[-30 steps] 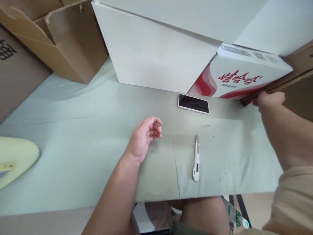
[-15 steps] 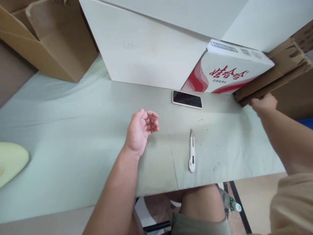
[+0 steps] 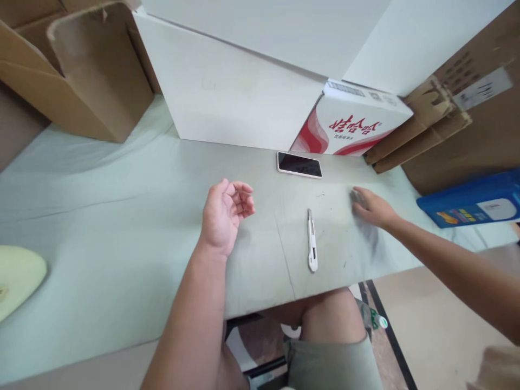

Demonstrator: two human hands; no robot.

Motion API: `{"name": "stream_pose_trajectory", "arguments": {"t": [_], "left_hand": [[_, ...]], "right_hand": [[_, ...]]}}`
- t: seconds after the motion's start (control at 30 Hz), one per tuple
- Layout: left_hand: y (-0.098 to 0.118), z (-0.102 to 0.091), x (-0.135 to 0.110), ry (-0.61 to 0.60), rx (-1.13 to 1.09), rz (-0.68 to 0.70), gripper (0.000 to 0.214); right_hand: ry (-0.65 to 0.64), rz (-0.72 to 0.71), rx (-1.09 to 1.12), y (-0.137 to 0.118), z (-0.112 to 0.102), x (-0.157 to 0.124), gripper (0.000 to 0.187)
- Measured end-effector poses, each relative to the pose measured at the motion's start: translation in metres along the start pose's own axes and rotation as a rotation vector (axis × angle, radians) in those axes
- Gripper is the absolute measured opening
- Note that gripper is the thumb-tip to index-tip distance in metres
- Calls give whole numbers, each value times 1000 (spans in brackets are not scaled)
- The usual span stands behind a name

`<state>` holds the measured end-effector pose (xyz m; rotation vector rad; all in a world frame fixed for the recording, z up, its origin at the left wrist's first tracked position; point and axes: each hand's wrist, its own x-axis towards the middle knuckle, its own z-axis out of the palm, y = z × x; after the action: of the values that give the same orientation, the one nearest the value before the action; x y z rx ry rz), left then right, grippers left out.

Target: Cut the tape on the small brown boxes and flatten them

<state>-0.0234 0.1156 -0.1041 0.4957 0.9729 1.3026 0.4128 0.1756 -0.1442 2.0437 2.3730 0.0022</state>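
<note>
My left hand (image 3: pixel 227 214) rests on its side on the pale green cloth, palm turned inward, fingers loosely curled with nothing in them. Over the right part of the cloth is my right hand (image 3: pixel 374 208), its thumb and forefinger apart; the fingertips are slightly blurred, and I see no thing held between them. Between the two hands a white utility knife (image 3: pixel 312 244) lies with its blade end pointing away from me. Beyond it lies a phone (image 3: pixel 299 164), dark screen up, near the white box with red print (image 3: pixel 353 127).
Large white boards or boxes (image 3: pixel 239 86) stand at the back. An open cardboard box (image 3: pixel 97 81) is at the far left, folded cardboard (image 3: pixel 418 135) at the right. A blue pack (image 3: pixel 471 203) lies at the right edge, a pale yellow-green object (image 3: pixel 20 276) at the left.
My right hand has come off the folded cardboard and moved left and toward me over the cloth. The view has shifted right, bringing the blue pack into sight. My left hand keeps its pose.
</note>
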Motion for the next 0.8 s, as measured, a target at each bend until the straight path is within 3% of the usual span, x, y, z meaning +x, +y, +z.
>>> {"name": "stream_pose_trajectory", "arguments": {"t": [0.1,0.2,0.3,0.43,0.57,0.7,0.73,0.8], "left_hand": [[5,-9,-5,13,-20,29,44],[11,-20,-10,61,-65,72,46],[19,-33,-13,130,-134,131,45],[30,-48,-17,236,-221,181,38],[35,-58,-19,333,-258,218,37],[38,-66,-22,341,-247,249,38],[39,-68,-23,334,-239,252,37],[41,-73,-25,331,-232,253,37]], "right_hand": [[8,-180,37,-35,-12,-2,52],[38,-382,66,-86,-23,16,54],[109,-645,113,-157,-35,44,59],[206,-979,195,-276,-57,87,58],[263,-1083,212,-408,-90,139,59],[384,-1005,251,-518,-124,190,72],[337,-1031,183,-537,-129,200,89],[186,-1027,82,-563,-132,213,104]]}}
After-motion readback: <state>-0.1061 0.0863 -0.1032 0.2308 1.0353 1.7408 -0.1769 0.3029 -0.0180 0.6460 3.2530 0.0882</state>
